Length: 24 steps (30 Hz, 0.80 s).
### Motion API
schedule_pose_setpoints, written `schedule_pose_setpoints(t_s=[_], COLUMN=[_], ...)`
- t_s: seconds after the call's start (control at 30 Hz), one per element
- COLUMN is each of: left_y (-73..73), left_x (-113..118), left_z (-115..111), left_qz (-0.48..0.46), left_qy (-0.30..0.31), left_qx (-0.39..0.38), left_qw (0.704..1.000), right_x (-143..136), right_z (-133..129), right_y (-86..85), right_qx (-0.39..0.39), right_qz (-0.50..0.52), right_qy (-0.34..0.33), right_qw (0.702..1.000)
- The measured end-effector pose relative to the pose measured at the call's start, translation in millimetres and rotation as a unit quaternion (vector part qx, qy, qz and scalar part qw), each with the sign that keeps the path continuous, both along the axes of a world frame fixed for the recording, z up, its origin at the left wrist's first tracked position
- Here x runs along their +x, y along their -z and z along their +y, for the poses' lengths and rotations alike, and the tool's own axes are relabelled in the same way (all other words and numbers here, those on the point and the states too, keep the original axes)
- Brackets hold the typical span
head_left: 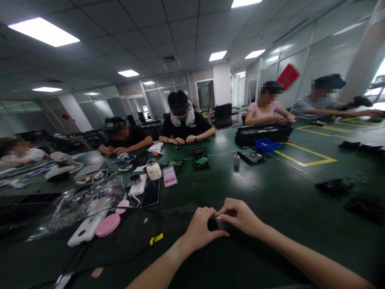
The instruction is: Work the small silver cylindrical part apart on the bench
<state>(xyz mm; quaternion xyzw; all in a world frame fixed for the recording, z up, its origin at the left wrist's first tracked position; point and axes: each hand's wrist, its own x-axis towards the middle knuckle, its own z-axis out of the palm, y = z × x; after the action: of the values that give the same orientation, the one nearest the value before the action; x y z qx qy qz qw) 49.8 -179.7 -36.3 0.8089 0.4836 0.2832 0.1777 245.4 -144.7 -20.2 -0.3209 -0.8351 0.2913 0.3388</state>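
Note:
My left hand curls around the side of a small grey cylinder on the green table, thumb in front. From above and the right, my right hand pinches at the top of the same cylinder. Fingers hide most of it, so its exact kind does not show. Farther back stands a similar small grey metal cylinder. Beside that one lies a hard drive with a green circuit board.
On the left are a pink round case, a white power bank, a phone, crumpled clear plastic and cables. A blue tray touches a black case. Black parts lie right. Several people sit around the table.

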Motion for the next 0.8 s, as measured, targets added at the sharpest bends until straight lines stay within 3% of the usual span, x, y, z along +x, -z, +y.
schedule_pose_setpoints(t_s=[0.1, 0.3, 0.57, 0.8], left_y=[-1.8, -0.7, 0.5, -5.4], left_x=[0.2, -0.6, -0.3, 0.7], left_z=[-0.5, -0.6, -0.2, -2.1], left_qz=[0.000, -0.003, -0.009, -0.007], left_qy=[-0.002, -0.003, -0.004, -0.006], left_qx=[-0.002, 0.002, -0.001, -0.004], left_qw=[1.000, 1.000, 1.000, 1.000], right_x=[0.3, 4.9, 5.5, 8.3], right_z=[-0.3, 2.4, -3.9, -0.6], right_y=[1.2, 2.4, -2.0, -0.9], right_qx=[0.009, 0.007, 0.015, 0.000], right_qz=[0.006, 0.064, 0.007, 0.076], right_qy=[-0.003, 0.074, -0.030, 0.062], right_qw=[1.000, 0.995, 0.999, 0.995])
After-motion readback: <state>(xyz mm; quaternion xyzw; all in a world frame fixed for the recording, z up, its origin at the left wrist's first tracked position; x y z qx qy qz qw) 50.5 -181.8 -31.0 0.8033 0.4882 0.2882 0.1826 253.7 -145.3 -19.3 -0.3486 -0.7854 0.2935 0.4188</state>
